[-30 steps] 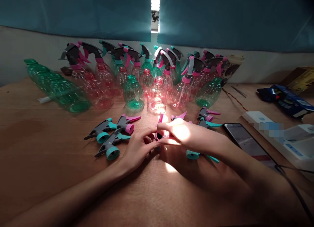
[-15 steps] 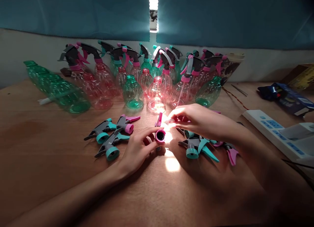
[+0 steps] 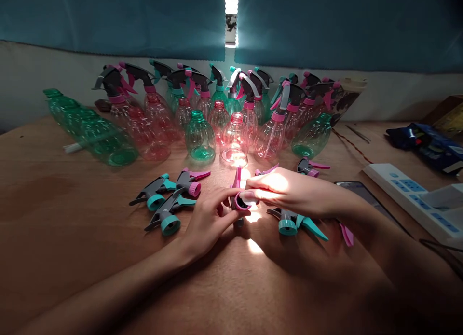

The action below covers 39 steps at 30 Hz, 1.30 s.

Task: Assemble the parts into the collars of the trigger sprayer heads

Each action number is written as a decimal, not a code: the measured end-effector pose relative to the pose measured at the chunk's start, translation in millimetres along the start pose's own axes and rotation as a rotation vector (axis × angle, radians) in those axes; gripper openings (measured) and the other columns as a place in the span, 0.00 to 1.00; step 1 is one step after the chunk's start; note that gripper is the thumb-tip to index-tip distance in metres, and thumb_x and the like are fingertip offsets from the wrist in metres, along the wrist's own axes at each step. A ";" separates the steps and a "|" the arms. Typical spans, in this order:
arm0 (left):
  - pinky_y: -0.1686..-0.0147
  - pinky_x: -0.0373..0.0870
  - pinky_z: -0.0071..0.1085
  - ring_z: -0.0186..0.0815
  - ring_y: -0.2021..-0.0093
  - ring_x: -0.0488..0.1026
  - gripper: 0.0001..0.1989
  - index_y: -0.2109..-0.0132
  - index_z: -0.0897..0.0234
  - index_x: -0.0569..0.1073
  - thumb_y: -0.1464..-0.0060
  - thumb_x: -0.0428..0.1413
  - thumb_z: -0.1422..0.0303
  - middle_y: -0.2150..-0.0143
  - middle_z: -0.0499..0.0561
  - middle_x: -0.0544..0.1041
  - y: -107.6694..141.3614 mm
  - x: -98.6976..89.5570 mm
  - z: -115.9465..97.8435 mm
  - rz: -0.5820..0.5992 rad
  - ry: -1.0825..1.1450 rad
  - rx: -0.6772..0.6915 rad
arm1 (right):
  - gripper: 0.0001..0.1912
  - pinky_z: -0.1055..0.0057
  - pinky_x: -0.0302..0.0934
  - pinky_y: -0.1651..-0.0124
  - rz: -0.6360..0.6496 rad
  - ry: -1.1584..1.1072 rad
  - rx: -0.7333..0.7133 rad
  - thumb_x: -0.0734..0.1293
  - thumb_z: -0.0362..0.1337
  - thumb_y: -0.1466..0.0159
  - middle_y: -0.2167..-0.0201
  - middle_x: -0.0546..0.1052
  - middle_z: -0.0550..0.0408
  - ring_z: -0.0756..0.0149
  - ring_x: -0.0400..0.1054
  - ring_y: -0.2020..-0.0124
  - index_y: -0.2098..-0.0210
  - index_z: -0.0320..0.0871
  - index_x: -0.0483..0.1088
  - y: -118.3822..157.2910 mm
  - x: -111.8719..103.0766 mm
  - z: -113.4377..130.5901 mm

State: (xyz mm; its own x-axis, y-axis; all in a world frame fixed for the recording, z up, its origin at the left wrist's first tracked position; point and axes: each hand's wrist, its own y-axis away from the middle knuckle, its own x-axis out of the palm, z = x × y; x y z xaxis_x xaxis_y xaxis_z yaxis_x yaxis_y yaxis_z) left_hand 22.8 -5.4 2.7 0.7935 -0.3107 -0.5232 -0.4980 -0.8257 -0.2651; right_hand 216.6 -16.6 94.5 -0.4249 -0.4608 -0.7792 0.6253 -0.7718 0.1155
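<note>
My left hand [image 3: 213,214] grips a spray trigger head [image 3: 238,179] with a pink collar, its open collar turned up toward me. The thumb and fingers lie around the collar. My right hand [image 3: 278,190] is closed in a pinch right at that collar, with a small whitish round piece [image 3: 250,200] at its fingertips. Glare and the fingers partly hide this piece. Left of my hands lie several loose trigger heads, one with a teal collar [image 3: 170,225]. Beside my right hand is another teal-collared trigger head [image 3: 288,226], partly covered by the hand.
Behind the hands stand several green bottles [image 3: 200,139] and pink bottles [image 3: 234,142], many fitted with trigger heads. White tubes [image 3: 74,146] lie at the left. At right are a phone [image 3: 365,197], a white power strip [image 3: 408,195] and a dark blue packet [image 3: 427,144].
My right hand has moved down and inward, bringing its fingertips from beside the collar onto its opening. My left hand still holds the trigger head. The view has shifted slightly.
</note>
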 end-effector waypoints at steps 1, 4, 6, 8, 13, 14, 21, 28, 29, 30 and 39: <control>0.73 0.64 0.24 0.28 0.72 0.66 0.14 0.52 0.60 0.75 0.47 0.59 0.72 0.66 0.47 0.72 0.7 0.0 0.1 -0.002 -0.025 0.020 | 0.19 0.72 0.52 0.72 0.013 -0.034 0.026 0.53 0.43 0.30 0.74 0.68 0.57 0.70 0.58 0.75 0.66 0.41 0.71 -0.8 0.5 -1.0; 0.75 0.63 0.23 0.29 0.71 0.66 0.15 0.51 0.59 0.74 0.46 0.56 0.75 0.64 0.48 0.71 2.9 0.2 1.4 0.013 -0.043 0.040 | 0.21 0.73 0.52 0.73 -0.005 -0.098 0.123 0.56 0.47 0.32 0.75 0.69 0.57 0.70 0.60 0.75 0.68 0.41 0.73 -3.1 2.3 -4.8; 0.75 0.64 0.23 0.30 0.70 0.67 0.16 0.50 0.59 0.74 0.46 0.55 0.76 0.62 0.50 0.71 3.7 0.7 2.6 0.020 -0.014 0.038 | 0.21 0.73 0.51 0.74 -0.031 -0.084 0.142 0.58 0.47 0.33 0.76 0.69 0.58 0.71 0.59 0.76 0.69 0.40 0.74 -4.4 3.6 -6.8; 0.76 0.65 0.22 0.30 0.70 0.67 0.17 0.50 0.59 0.73 0.46 0.55 0.76 0.61 0.50 0.71 3.7 1.2 3.3 0.018 0.019 0.035 | 0.20 0.73 0.50 0.75 -0.026 -0.079 0.138 0.59 0.47 0.34 0.78 0.68 0.59 0.72 0.58 0.77 0.69 0.39 0.75 -5.3 4.8 -7.8; 0.77 0.65 0.22 0.29 0.70 0.67 0.15 0.50 0.60 0.73 0.46 0.57 0.73 0.61 0.50 0.70 2.9 1.6 2.4 0.012 0.048 0.037 | 0.18 0.73 0.48 0.76 -0.007 -0.069 0.122 0.61 0.45 0.34 0.81 0.67 0.60 0.73 0.56 0.80 0.71 0.40 0.75 -5.4 7.0 -6.9; 0.76 0.65 0.22 0.29 0.70 0.67 0.15 0.50 0.60 0.73 0.46 0.57 0.73 0.61 0.50 0.70 2.9 1.6 2.2 0.012 0.048 0.037 | 0.18 0.73 0.48 0.76 -0.013 -0.065 0.123 0.61 0.45 0.34 0.81 0.68 0.60 0.74 0.56 0.80 0.71 0.40 0.75 -5.3 7.2 -6.3; 0.73 0.67 0.22 0.29 0.69 0.66 0.14 0.50 0.58 0.73 0.44 0.58 0.69 0.63 0.48 0.69 2.9 1.0 0.5 0.041 0.068 0.016 | 0.16 0.75 0.54 0.76 -0.103 -0.135 0.086 0.60 0.41 0.33 0.78 0.72 0.59 0.74 0.61 0.79 0.70 0.40 0.73 -3.4 3.6 -0.1; 0.72 0.67 0.23 0.29 0.69 0.67 0.13 0.53 0.61 0.73 0.46 0.58 0.72 0.61 0.48 0.70 2.4 1.3 3.5 0.017 0.055 0.007 | 0.15 0.74 0.56 0.74 -0.118 -0.219 0.106 0.65 0.46 0.38 0.75 0.75 0.56 0.71 0.65 0.75 0.70 0.40 0.70 -2.4 5.5 -4.0; 0.72 0.67 0.23 0.29 0.70 0.67 0.14 0.52 0.61 0.73 0.47 0.58 0.73 0.61 0.48 0.70 2.3 1.5 3.9 0.012 0.056 0.013 | 0.15 0.74 0.55 0.75 -0.113 -0.243 0.119 0.66 0.46 0.39 0.75 0.74 0.56 0.71 0.65 0.76 0.70 0.40 0.69 -3.0 6.4 -5.5; 0.72 0.67 0.23 0.28 0.70 0.67 0.15 0.52 0.60 0.73 0.47 0.58 0.74 0.61 0.47 0.70 2.3 1.7 4.3 0.011 0.059 0.017 | 0.14 0.74 0.54 0.77 -0.111 -0.256 0.128 0.66 0.46 0.40 0.76 0.73 0.57 0.71 0.64 0.77 0.70 0.40 0.67 -3.6 7.4 -7.2; 0.72 0.66 0.24 0.28 0.71 0.67 0.15 0.51 0.59 0.73 0.47 0.60 0.71 0.61 0.47 0.71 1.1 2.3 2.9 0.022 0.107 0.001 | 0.15 0.73 0.47 0.77 -0.404 -0.023 0.126 0.68 0.44 0.40 0.78 0.62 0.63 0.74 0.52 0.78 0.72 0.43 0.59 -7.1 4.5 -14.1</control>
State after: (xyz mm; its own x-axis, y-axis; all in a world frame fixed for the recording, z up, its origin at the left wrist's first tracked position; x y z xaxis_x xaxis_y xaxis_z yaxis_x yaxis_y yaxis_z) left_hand 23.0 -5.7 -1.2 0.8150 -0.3776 -0.4395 -0.5163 -0.8175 -0.2553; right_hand 219.5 -7.0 81.5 -0.6348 -0.1185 -0.7635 0.3212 -0.9392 -0.1213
